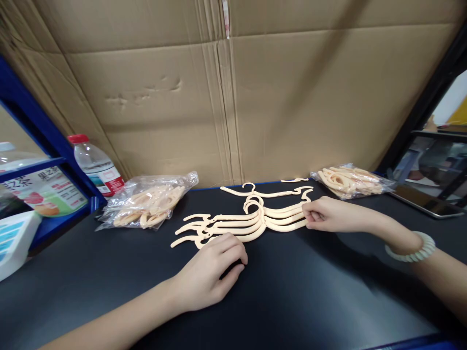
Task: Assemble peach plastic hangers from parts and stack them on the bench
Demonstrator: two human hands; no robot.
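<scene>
Several cream plastic hangers [251, 219] lie fanned out in a loose stack on the black table [292, 291]. My right hand [326, 215] pinches the right ends of the stacked hangers between thumb and fingers. My left hand [211, 272] rests palm down on the table, its fingertips touching the left ends of the hangers. One more single hanger [268, 192] lies just behind the stack. A pale bead bracelet [412, 248] circles my right wrist.
A clear bag of hangers [146, 204] lies at the left, another bag [350, 181] at the back right. A water bottle [97, 165] with a red cap stands by blue shelving [44, 141]. A cardboard wall [233, 97] closes the back. A tablet [426, 204] lies at the right.
</scene>
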